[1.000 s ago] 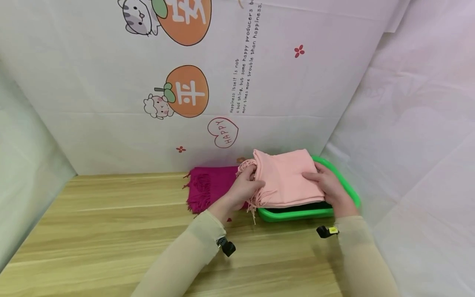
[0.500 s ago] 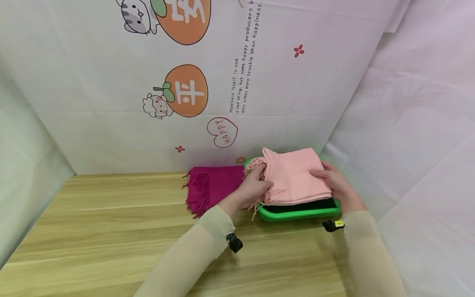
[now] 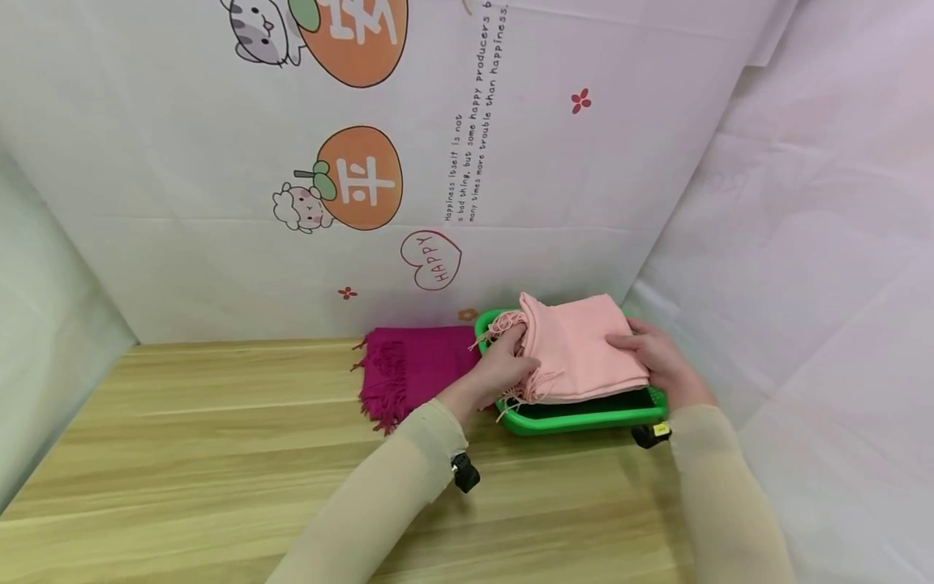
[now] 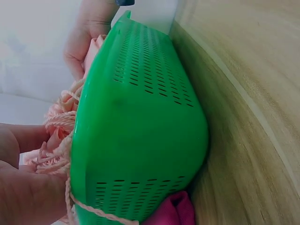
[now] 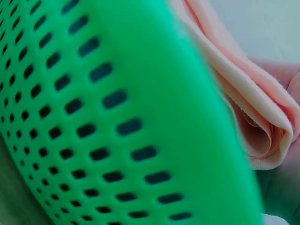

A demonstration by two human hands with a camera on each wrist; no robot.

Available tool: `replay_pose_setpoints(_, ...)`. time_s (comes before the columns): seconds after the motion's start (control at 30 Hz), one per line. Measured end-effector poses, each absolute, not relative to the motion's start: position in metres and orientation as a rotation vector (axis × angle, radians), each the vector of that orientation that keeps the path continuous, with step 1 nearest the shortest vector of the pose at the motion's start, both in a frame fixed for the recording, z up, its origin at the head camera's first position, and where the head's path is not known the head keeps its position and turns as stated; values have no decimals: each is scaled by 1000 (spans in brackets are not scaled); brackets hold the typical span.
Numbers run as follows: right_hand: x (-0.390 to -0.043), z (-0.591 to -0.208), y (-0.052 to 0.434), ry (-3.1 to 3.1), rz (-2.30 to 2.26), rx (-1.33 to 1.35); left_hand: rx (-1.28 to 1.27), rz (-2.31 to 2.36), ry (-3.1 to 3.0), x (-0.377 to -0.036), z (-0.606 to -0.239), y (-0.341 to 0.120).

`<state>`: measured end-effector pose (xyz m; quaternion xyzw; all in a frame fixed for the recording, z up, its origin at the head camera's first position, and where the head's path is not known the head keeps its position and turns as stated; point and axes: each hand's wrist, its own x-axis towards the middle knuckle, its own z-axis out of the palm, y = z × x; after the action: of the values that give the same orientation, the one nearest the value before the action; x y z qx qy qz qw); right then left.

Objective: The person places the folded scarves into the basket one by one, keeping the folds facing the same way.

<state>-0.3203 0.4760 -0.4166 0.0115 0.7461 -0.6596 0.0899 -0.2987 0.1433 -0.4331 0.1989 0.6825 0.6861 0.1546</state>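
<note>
Two hands, the left hand (image 3: 503, 369) and the right hand (image 3: 657, 357), clasp the folded pink scarf (image 3: 584, 353) just over the green basket (image 3: 584, 418) in the head view, while both wrist views show the basket's perforated wall (image 4: 140, 140) beside the scarf's fringe and fold (image 5: 248, 122), so the lowering step seems in hand, needing gentle release.

I count two scarves: one pink scarf (image 3: 580, 349) and one dark pink scarf (image 3: 416, 365). I see one green basket (image 3: 576, 418) and one wooden table (image 3: 219, 454).

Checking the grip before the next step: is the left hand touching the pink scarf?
Touching. The head view shows the left hand gripping the pink scarf at its fringed end.
</note>
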Motion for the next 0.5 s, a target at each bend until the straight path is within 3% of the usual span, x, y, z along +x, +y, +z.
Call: replay_pose_setpoints(0.5, -333, -434, 489, 2225, -1927, 78, 590, 1830, 2191, -300, -433, 157)
